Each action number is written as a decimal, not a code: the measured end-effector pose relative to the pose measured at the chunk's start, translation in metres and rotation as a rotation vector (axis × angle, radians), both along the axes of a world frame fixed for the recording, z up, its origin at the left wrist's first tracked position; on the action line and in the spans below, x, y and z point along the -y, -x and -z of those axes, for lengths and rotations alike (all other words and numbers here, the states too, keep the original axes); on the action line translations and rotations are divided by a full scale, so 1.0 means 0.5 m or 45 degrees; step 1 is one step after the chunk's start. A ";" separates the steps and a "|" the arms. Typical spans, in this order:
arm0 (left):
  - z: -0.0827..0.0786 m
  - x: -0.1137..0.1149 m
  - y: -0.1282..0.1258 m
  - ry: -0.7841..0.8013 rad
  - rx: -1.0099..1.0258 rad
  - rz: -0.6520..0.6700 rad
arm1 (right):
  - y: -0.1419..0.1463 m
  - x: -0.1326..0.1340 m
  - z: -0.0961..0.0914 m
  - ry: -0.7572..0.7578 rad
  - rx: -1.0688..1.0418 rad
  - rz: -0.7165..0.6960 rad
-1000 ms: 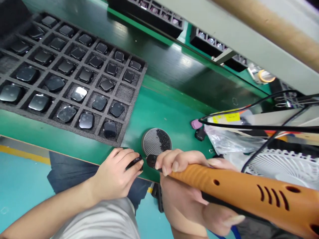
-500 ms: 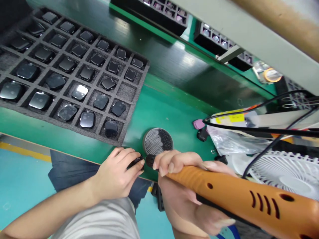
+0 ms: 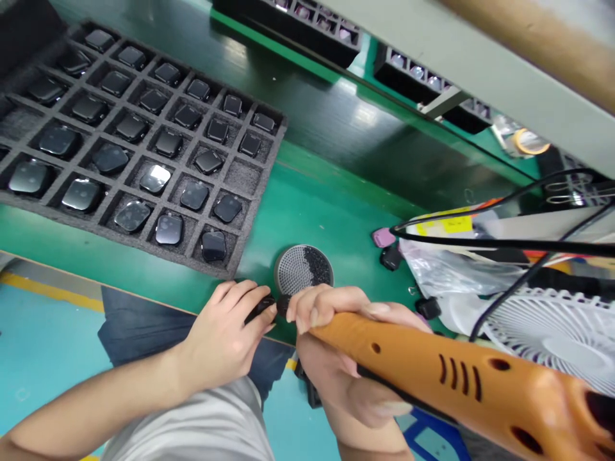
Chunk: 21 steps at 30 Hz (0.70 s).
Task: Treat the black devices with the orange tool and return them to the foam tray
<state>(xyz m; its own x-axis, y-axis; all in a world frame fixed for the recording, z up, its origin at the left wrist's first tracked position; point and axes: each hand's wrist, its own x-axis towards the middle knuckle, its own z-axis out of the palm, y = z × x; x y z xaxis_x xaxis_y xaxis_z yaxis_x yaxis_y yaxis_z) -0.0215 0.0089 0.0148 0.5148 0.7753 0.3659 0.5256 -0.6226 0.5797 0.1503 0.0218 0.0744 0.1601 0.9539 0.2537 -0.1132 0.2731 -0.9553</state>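
Orange tool [image 3: 432,371] shifted left, R hand [image 3: 336,346]; blk part [image 3: 262,308], L hand [image 3: 223,339]

Left hand [image 3: 223,336] pinches small black part [image 3: 261,308] at fingertips, above bench edge; exact shape hidden. Right hand [image 3: 331,307] grips orange vented tool [image 3: 423,365]: long plastic body, angled side slots, round holes, black strip along underside. Tool's round black tip [image 3: 283,305] just beside black part.

an electronics assembly workshop: green workbench [image 3: 298,211], foam tray [image 3: 243,178] of dark glass screens [image 3: 169,229]
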 end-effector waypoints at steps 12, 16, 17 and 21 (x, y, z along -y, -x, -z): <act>-0.022 -0.016 0.010 0.193 0.145 0.032 | -0.061 -0.048 -0.017 -0.255 -0.268 0.070; -0.074 -0.155 0.039 -0.062 0.036 -0.027 | -0.064 -0.056 -0.019 -0.291 -0.302 0.092; -0.086 -0.205 0.044 -0.128 -0.006 -0.077 | -0.062 -0.057 -0.019 -0.292 -0.313 0.087; -0.101 -0.373 0.053 -0.121 -0.380 -0.211 | -0.056 -0.058 -0.017 -0.312 -0.355 0.069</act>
<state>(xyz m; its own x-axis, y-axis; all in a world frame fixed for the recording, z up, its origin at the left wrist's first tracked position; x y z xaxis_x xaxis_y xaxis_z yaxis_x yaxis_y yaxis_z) -0.0481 0.1956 0.0652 0.4797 0.8270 0.2932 0.7615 -0.5584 0.3291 0.1785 0.0507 0.0829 0.3034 0.8588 0.4129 -0.3388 0.5022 -0.7956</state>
